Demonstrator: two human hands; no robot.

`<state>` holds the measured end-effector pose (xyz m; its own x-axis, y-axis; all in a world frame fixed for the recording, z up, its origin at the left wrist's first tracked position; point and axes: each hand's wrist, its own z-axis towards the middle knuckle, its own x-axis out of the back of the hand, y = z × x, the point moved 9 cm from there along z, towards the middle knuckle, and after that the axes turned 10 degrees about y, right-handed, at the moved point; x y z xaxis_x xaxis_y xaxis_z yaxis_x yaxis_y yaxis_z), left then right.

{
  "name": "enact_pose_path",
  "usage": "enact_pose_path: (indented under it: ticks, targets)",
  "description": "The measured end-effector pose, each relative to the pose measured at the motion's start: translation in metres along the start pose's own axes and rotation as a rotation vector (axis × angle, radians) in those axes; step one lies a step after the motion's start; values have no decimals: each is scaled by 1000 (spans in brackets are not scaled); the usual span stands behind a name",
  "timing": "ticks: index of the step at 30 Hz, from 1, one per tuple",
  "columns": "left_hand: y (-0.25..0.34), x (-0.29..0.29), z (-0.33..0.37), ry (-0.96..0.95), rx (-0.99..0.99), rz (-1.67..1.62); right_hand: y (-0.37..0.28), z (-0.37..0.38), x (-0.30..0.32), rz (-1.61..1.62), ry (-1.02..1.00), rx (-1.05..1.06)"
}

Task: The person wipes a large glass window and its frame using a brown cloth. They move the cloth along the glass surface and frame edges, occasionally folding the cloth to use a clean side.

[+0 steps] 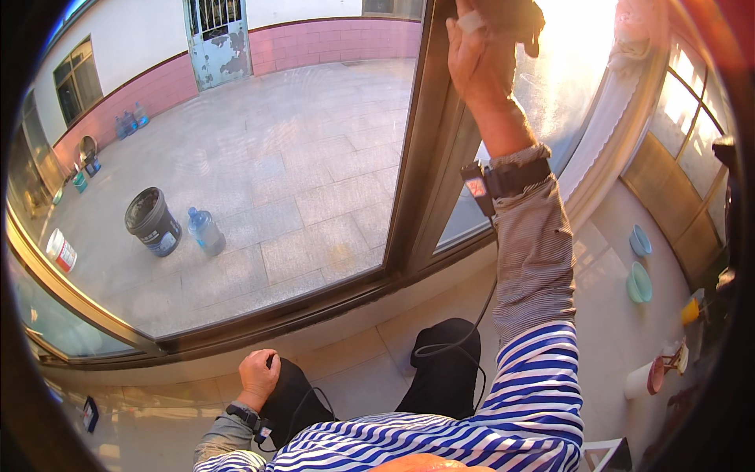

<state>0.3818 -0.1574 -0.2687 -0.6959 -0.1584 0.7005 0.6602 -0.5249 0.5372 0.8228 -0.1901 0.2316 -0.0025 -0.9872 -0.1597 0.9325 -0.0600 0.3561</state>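
My right hand (480, 67) is raised high against the brown window frame (421, 141), with a pale strip wrapped round one finger. It presses a dark brown cloth (523, 20) near the top of the frame; bright glare hides part of the cloth. The large window pane (275, 173) lies to the left of this arm. My left hand (258, 374) rests on my left knee (291, 393) with its fingers curled in and nothing visible in them.
Beyond the glass stand a black bucket (154, 222), a blue water bottle (206, 232) and a white tub (60, 250). A white curtain (602, 134) hangs at right. Basins (639, 282) and a bin (645, 379) are on the floor. A cable (480, 330) trails from my right wrist.
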Motion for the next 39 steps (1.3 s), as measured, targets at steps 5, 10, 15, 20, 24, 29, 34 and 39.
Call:
enact_pose_path:
  ticks: [5,10,15,20,24,29,34,39]
  targets:
    - [4,1,0,4,-31,23,-23,-109,8,613,-64,-631]
    - [0,-2,0,-12,-10,65,-63,-249,14,1372,57,-1481]
    - [-2,-5,0,2,-17,117,-92,-352,54,971,-243,-1453]
    - [-8,-7,-4,17,18,134,-91,-351,97,791,-430,-1165]
    - [-12,-7,-7,41,31,122,-105,-233,99,322,-402,-315]
    - [-14,-2,-9,61,37,99,-85,-47,67,267,-52,-141]
    - [-16,4,-8,89,60,49,-7,130,-8,164,46,-215]
    - [-14,11,-6,126,43,-9,27,168,-44,-569,-160,-206]
